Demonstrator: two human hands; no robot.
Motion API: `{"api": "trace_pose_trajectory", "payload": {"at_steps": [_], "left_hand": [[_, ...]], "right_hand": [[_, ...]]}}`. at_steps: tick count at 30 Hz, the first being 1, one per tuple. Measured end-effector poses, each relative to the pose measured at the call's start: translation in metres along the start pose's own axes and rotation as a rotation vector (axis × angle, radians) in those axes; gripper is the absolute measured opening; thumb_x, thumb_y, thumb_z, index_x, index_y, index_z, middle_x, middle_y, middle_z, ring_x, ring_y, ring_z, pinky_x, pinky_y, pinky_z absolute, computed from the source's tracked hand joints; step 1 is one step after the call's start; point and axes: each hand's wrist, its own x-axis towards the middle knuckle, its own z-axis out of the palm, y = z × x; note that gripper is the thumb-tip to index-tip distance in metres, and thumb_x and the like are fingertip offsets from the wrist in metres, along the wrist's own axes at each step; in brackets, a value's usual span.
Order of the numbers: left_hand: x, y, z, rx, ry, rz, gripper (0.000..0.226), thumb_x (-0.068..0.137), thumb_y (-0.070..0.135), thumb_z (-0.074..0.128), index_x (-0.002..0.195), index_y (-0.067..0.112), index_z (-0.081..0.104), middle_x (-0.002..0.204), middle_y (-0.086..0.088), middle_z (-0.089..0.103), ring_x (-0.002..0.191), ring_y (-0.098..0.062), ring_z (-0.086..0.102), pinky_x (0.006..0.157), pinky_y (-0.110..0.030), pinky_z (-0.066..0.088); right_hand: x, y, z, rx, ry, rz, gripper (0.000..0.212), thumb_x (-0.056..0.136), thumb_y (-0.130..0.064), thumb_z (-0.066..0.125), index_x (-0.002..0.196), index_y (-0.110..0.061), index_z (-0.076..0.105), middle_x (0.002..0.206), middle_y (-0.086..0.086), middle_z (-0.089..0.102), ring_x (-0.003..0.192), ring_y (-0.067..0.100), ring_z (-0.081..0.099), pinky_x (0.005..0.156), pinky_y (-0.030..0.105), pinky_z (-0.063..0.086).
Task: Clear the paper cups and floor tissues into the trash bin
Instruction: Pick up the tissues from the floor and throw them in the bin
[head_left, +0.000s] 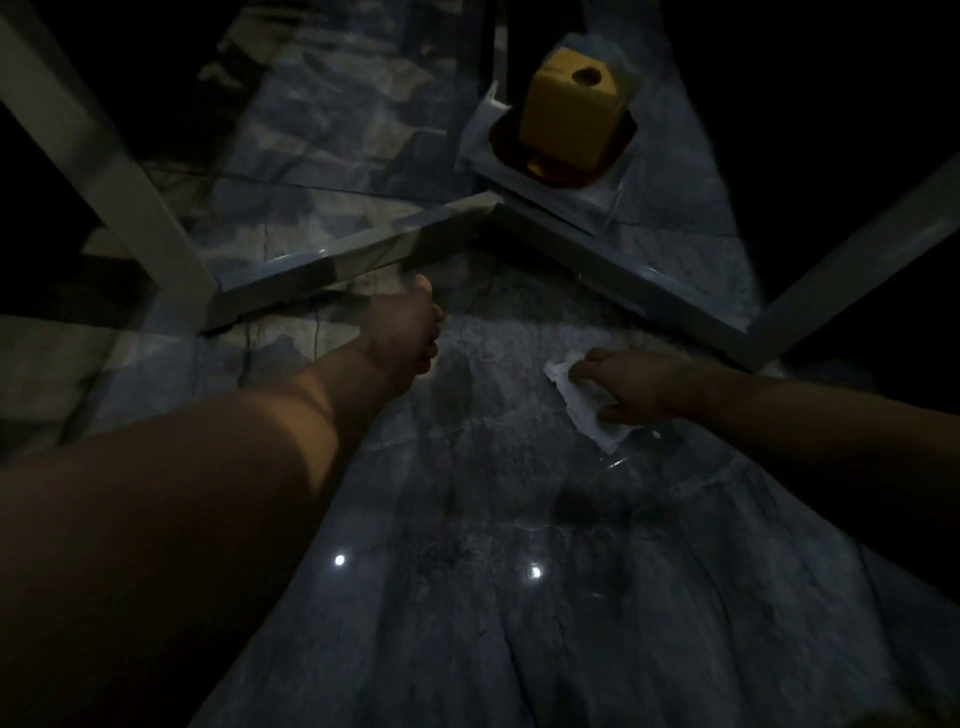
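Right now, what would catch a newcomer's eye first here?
Probably the yellow block with a round hole in its top, bright at the upper right of a dark scene. Next, the white tissue on the glossy marbled floor, under the right hand. The left hand reaches toward the pale frame bars.

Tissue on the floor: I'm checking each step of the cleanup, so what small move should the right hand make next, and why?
Probably pinch the fingers closed on the tissue and lift it. The right hand rests on it with fingers spread, and it lies flat on the floor. No bin is in view.
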Motion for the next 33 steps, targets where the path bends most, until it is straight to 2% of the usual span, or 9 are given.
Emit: {"api": "trace_pose_trajectory", "payload": {"at_steps": [3, 7, 14, 18, 20, 24, 27, 30, 33], "left_hand": [[0.007, -0.006, 0.001, 0.006, 0.092, -0.016, 0.038, 0.101, 0.021, 0.036, 0.065, 0.014, 0.043, 0.046, -0.003, 0.036, 0.016, -0.005, 0.028, 0.037, -0.011, 0.022], [0.014, -0.012, -0.002, -0.022, 0.131, -0.063, 0.033, 0.098, 0.021, 0.041, 0.067, 0.012, 0.046, 0.057, -0.006, 0.038, 0.016, -0.007, 0.033, 0.034, -0.005, 0.026], [0.009, -0.012, -0.005, -0.035, 0.041, -0.124, 0.035, 0.101, 0.034, 0.039, 0.078, 0.009, 0.049, 0.064, -0.005, 0.036, 0.049, -0.015, 0.034, 0.047, -0.021, 0.027], [-0.001, -0.008, -0.007, -0.113, -0.094, -0.26, 0.039, 0.101, 0.037, 0.031, 0.085, 0.007, 0.049, 0.067, -0.006, 0.037, 0.054, -0.017, 0.038, 0.056, -0.026, 0.035], [-0.004, -0.004, -0.008, -0.101, -0.144, -0.296, 0.036, 0.099, 0.034, 0.031, 0.085, 0.007, 0.05, 0.07, -0.007, 0.039, 0.057, -0.02, 0.04, 0.062, -0.031, 0.041], [-0.015, 0.004, -0.008, -0.084, -0.252, -0.273, 0.028, 0.1, 0.013, 0.027, 0.087, 0.004, 0.05, 0.069, -0.009, 0.037, 0.058, -0.02, 0.039, 0.063, -0.035, 0.042], [-0.021, 0.008, -0.006, -0.03, -0.266, -0.21, 0.028, 0.098, 0.0, 0.028, 0.086, 0.002, 0.053, 0.074, -0.01, 0.039, 0.061, -0.019, 0.041, 0.058, -0.032, 0.047], [-0.024, 0.013, -0.006, 0.036, -0.271, -0.165, 0.029, 0.099, -0.006, 0.029, 0.09, 0.002, 0.056, 0.081, -0.01, 0.043, 0.067, -0.018, 0.045, 0.043, -0.02, 0.052], [-0.026, 0.016, -0.006, 0.069, -0.27, -0.12, 0.029, 0.1, -0.009, 0.031, 0.097, 0.001, 0.058, 0.088, -0.011, 0.049, 0.074, -0.017, 0.05, 0.044, -0.016, 0.053]], "right_hand": [[0.01, 0.002, 0.01, -0.008, -0.017, -0.031, 0.067, 0.077, -0.034, 0.069, 0.134, -0.024, 0.035, 0.132, 0.008, 0.043, 0.11, 0.029, 0.054, 0.091, 0.04, 0.048], [0.016, 0.005, 0.02, 0.002, -0.044, -0.023, 0.074, 0.077, -0.032, 0.072, 0.138, -0.022, 0.03, 0.14, 0.008, 0.036, 0.115, 0.029, 0.051, 0.09, 0.034, 0.044], [0.022, -0.001, 0.029, 0.153, -0.041, 0.037, 0.029, 0.08, -0.014, 0.065, 0.109, -0.012, 0.06, 0.127, 0.01, 0.057, 0.112, 0.026, 0.056, 0.084, 0.024, 0.038], [0.018, -0.002, 0.018, 0.165, -0.068, 0.118, 0.046, 0.073, -0.022, 0.075, 0.114, -0.016, 0.055, 0.112, -0.001, 0.053, 0.106, 0.02, 0.052, 0.08, 0.027, 0.039], [0.015, -0.001, 0.008, 0.177, -0.035, 0.156, 0.052, 0.074, -0.027, 0.075, 0.118, -0.014, 0.05, 0.114, 0.006, 0.052, 0.109, 0.026, 0.052, 0.078, 0.027, 0.036], [0.004, 0.004, -0.008, 0.183, 0.098, 0.161, 0.032, 0.084, -0.02, 0.065, 0.112, -0.012, 0.053, 0.119, 0.014, 0.058, 0.105, 0.027, 0.055, 0.078, 0.032, 0.041], [-0.007, 0.006, -0.02, 0.24, 0.124, 0.169, 0.021, 0.083, -0.014, 0.065, 0.104, -0.014, 0.063, 0.115, 0.009, 0.065, 0.102, 0.023, 0.059, 0.08, 0.031, 0.046], [-0.018, 0.004, -0.026, 0.27, 0.14, 0.177, 0.023, 0.082, -0.01, 0.066, 0.105, -0.01, 0.067, 0.115, 0.009, 0.067, 0.105, 0.022, 0.061, 0.08, 0.025, 0.043], [-0.024, 0.004, -0.027, 0.264, 0.16, 0.208, 0.027, 0.083, -0.014, 0.064, 0.109, -0.01, 0.065, 0.119, 0.01, 0.064, 0.108, 0.026, 0.059, 0.083, 0.027, 0.043]]}}
